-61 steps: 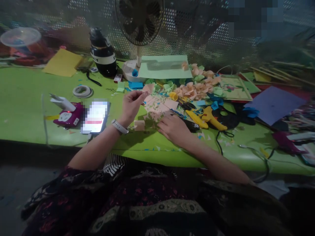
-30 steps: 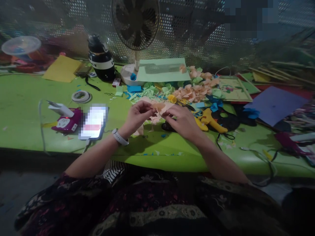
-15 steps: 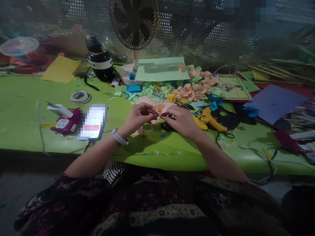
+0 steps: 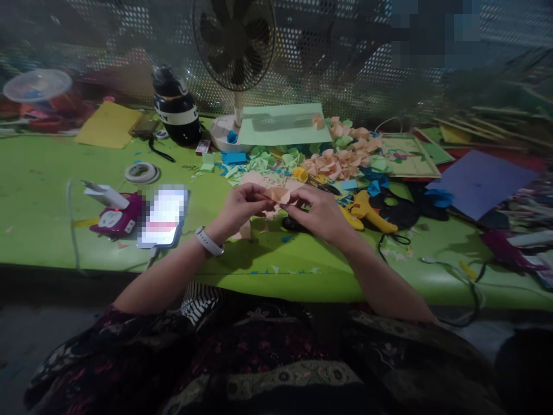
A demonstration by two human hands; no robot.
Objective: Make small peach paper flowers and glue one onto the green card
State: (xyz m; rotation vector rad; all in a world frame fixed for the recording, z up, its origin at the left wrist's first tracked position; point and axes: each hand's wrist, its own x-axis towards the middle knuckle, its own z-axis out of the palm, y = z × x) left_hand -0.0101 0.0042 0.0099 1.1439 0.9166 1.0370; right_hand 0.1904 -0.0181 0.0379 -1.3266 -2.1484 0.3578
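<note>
Between my two hands is a small peach paper flower, curled like a cup. My left hand pinches its left side between thumb and fingers, with a white watch on the wrist. On the other side, my right hand grips the flower's right edge with thumb and index finger. Just beyond lie peach paper pieces and green paper scraps. A pile of peach paper flowers rises behind my right hand. Close to that hand is a yellow glue gun.
A lit phone and a purple power socket are at the left, near a tape roll. Behind stand a black bottle and a fan. Purple paper and cables occupy the right.
The peach flower has turned slightly in my fingers, and more of its cupped edge shows now. Both hands stay in nearly the same place.
</note>
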